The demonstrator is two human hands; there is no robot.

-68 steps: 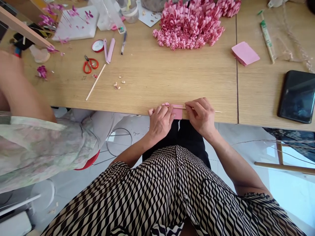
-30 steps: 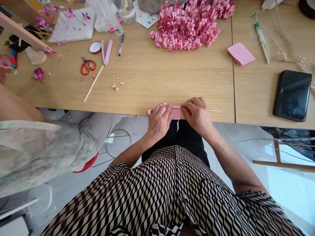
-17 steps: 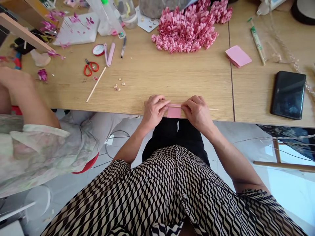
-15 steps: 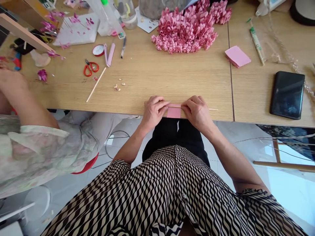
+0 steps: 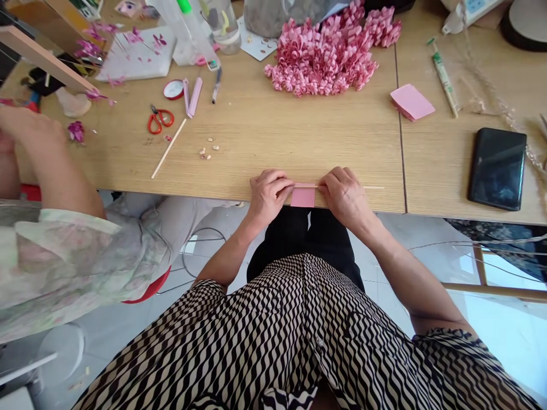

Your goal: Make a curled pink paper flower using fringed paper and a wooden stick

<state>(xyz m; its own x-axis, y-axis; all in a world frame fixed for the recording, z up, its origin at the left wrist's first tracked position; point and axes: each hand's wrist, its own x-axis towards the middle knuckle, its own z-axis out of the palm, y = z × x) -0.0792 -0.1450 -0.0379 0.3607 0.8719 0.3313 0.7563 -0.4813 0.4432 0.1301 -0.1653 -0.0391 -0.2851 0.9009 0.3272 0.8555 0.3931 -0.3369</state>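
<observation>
At the table's front edge, a small piece of pink paper (image 5: 302, 198) lies between my hands. A thin wooden stick (image 5: 372, 187) runs across its upper part and sticks out to the right beyond my fingers. My left hand (image 5: 269, 193) is closed, its fingertips pinching the paper's upper left corner; whether the stick's end is under them is hidden. On the other side, my right hand (image 5: 345, 193) has its fingers closed on the stick, just right of the paper.
Red-handled scissors (image 5: 160, 118), a second stick (image 5: 168, 149) and a tape roll (image 5: 173, 89) lie to the left. Behind are curled pink paper pieces (image 5: 325, 54). A pink paper stack (image 5: 412, 102) and black phone (image 5: 497, 168) lie right. Another person's arm (image 5: 64, 159) rests at left.
The stick has slid slightly right, so more of it shows past my right hand, which has also shifted a little right. My left hand stays at the paper's left corner.
</observation>
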